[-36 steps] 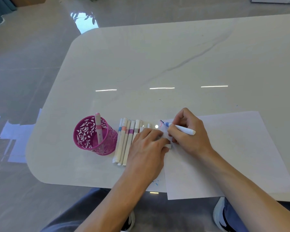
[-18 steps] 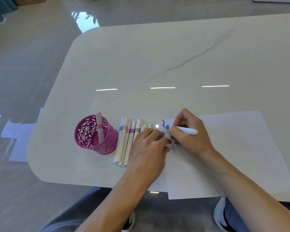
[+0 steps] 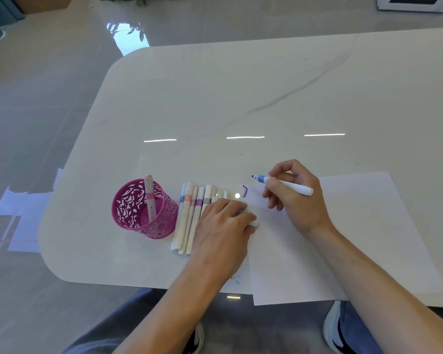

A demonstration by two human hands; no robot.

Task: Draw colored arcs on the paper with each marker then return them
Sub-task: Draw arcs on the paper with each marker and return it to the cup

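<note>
**Blue marker held just past two small arcs**

A blue marker is pinched in the right hand, with the fingers curled round its white body. Its cap is off and its tip is pointed up and to the left. The tip is seen just beyond two small arcs, one pink and one dark blue, which are drawn at the top left corner of the paper. Whether the tip is touching anything cannot be told.

The paper is laid flat on the white table, with its near edge hung a little over the table's side. The left hand is rested palm down on the paper's left edge, with its fingers bent. A small white piece is seen at its fingertips, but whether it is gripped cannot be told.

A row of markers is laid side by side just left of that hand, and some are partly covered by it. Next to the row, a pink cup with cut-out holes is stood upright. One pink marker is leaned inside it
</note>
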